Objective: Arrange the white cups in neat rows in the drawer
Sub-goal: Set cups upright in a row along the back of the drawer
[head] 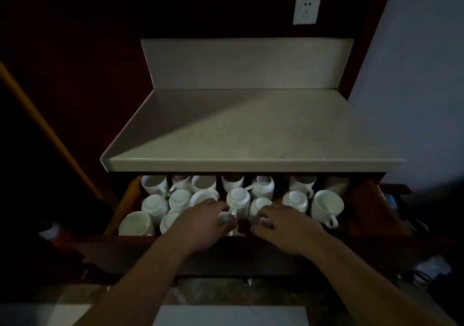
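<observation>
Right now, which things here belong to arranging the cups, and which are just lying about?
Part of the job: white cups, drawer, left hand, right hand.
Just lying about: countertop, wall socket.

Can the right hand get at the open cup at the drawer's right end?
Probably yes: the right hand is close beside that cup, which sits uncovered, handle toward the front.

I'm reaching both hands into the open drawer (129, 200) under the worktop (251, 129). My left hand (200, 221) is gripping a white cup (226, 219) near the drawer's front edge; my right hand (283, 227) is touching a neighbouring cup (259, 205), grip unclear.
</observation>
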`<state>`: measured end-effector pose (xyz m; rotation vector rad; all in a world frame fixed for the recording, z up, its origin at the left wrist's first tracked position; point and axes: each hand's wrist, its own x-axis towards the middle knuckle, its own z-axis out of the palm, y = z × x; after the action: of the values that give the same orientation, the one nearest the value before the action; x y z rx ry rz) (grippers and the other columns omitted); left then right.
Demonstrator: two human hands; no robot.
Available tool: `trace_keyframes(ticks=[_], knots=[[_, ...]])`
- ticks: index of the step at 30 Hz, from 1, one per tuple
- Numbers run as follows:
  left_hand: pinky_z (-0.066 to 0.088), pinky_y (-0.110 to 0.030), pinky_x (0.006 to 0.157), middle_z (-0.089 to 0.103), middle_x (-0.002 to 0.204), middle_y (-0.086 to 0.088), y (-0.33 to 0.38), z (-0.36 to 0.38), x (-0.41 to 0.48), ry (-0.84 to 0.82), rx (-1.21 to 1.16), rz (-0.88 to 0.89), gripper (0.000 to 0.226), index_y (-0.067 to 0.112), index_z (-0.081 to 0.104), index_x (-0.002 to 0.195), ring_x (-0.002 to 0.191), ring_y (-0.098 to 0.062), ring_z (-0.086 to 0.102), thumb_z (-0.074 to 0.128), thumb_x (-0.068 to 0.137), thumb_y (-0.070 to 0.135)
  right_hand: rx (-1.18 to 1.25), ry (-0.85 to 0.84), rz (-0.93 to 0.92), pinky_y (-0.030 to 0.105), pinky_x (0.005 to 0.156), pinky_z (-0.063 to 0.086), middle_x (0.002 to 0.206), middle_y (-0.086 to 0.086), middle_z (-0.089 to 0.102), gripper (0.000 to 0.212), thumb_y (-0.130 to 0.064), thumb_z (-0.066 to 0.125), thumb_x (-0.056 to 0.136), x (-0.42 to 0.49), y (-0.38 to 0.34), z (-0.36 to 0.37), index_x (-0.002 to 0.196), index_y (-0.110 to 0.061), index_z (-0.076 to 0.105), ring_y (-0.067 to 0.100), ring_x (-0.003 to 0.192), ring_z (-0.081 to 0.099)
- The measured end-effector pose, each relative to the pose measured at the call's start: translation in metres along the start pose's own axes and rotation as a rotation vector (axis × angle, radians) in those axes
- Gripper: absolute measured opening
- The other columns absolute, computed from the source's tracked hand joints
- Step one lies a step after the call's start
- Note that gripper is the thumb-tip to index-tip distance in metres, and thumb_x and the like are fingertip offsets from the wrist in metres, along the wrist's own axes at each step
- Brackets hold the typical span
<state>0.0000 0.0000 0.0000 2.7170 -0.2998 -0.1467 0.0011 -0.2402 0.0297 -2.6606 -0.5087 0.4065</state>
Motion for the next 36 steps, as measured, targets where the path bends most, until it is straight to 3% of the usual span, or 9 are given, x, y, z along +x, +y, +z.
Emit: trace_keyframes(ticks=[5,8,12,20,27,31,34,36], knots=[[0.051,-0.033,0.073,0.067,0.097,0.010,-0.008,0.016,-0.006,-0.109,0.053,-0.127,0.052,0.036,0.063,0.097,0.083,-0.008,0.060,0.034,0.090,0.078,-0.121,-0.091,0.133,0.039,0.083,0.054,0.097,-0.008,0.067,0.061,-0.081,0.025,0.089,0.000,0.006,0.024,0.097,-0.035,0.065,0.009,0.088,0.062],[0.053,-0.036,0.079,0.069,0.098,0.008,-0.010,0.017,-0.011,-0.179,0.056,-0.114,0.078,0.038,0.070,0.108,0.086,-0.010,0.062,0.016,0.078,0.086,-0.151,-0.096,0.167,0.039,0.087,0.053,0.109,-0.007,0.071,0.068,-0.081,0.020,0.091,-0.009,-0.001,0.024,0.111,-0.038,0.068,0.011,0.097,0.064],[0.049,-0.034,0.072,0.069,0.101,0.008,-0.009,0.020,-0.027,-0.217,0.091,-0.065,0.083,0.042,0.068,0.113,0.086,-0.010,0.061,0.009,0.074,0.085,-0.182,-0.098,0.195,0.037,0.085,0.052,0.112,-0.008,0.072,0.064,-0.079,0.021,0.092,-0.020,-0.005,0.034,0.113,-0.040,0.068,0.011,0.097,0.064],[0.055,-0.036,0.071,0.066,0.076,0.008,0.005,0.031,-0.080,-0.152,0.119,-0.063,0.069,0.033,0.067,0.082,0.071,-0.006,0.061,0.019,0.088,0.083,-0.194,-0.105,0.155,0.040,0.089,0.054,0.113,-0.008,0.072,0.068,-0.080,0.017,0.090,-0.065,-0.012,0.055,0.114,-0.039,0.066,0.009,0.100,0.065],[0.052,-0.033,0.066,0.065,0.075,0.008,0.020,0.035,-0.117,-0.139,0.141,-0.115,0.064,0.032,0.066,0.080,0.071,-0.006,0.060,0.024,0.090,0.080,-0.210,-0.134,0.064,0.039,0.087,0.057,0.103,-0.009,0.072,0.054,-0.071,0.025,0.100,-0.095,-0.013,0.067,0.109,-0.036,0.065,0.007,0.093,0.066],[0.051,-0.033,0.066,0.064,0.072,0.008,0.026,0.038,-0.135,-0.158,0.125,-0.147,0.062,0.031,0.064,0.075,0.070,-0.005,0.060,0.028,0.091,0.078,-0.288,-0.173,-0.074,0.039,0.084,0.059,0.108,-0.006,0.069,0.028,-0.056,0.030,0.108,-0.112,-0.013,0.072,0.126,-0.045,0.048,0.012,0.095,0.066],[0.050,-0.033,0.066,0.064,0.073,0.007,0.031,0.038,-0.148,-0.162,0.103,-0.155,0.059,0.031,0.066,0.076,0.070,-0.004,0.060,0.032,0.093,0.076,-0.392,-0.227,-0.185,0.038,0.086,0.059,0.119,-0.002,0.065,0.033,-0.045,0.031,0.110,-0.121,-0.013,0.074,0.142,-0.044,0.039,0.016,0.102,0.065],[0.050,-0.032,0.066,0.065,0.074,0.007,0.035,0.036,-0.156,-0.161,0.092,-0.170,0.057,0.030,0.067,0.077,0.071,-0.005,0.060,0.036,0.093,0.075,-0.419,-0.231,-0.232,0.038,0.086,0.059,0.119,-0.001,0.064,0.033,-0.044,0.032,0.110,-0.126,-0.014,0.078,0.142,-0.044,0.037,0.017,0.102,0.065]])
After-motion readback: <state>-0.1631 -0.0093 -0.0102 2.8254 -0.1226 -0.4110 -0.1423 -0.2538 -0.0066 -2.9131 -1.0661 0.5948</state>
